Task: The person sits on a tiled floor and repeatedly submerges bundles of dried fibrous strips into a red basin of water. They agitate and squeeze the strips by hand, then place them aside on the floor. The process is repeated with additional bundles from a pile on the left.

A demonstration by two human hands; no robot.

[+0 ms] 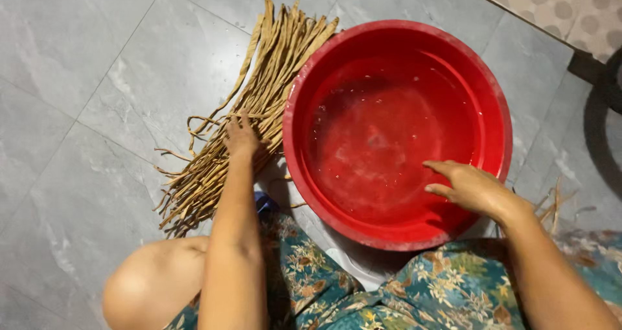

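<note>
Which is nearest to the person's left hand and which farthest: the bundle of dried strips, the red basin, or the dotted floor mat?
1. The bundle of dried strips: the left hand rests on it, on the left of the picture.
2. The red basin: just to the right of that hand, holding water.
3. The dotted floor mat: far off in the upper right corner.

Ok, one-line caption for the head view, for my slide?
Left hand rests on a bundle of dried strips beside a red basin of water; right hand hovers over it.

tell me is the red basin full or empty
Partly filled: the red basin sits upright, with clear water and small bubbles over its bottom, well below the rim.
</note>
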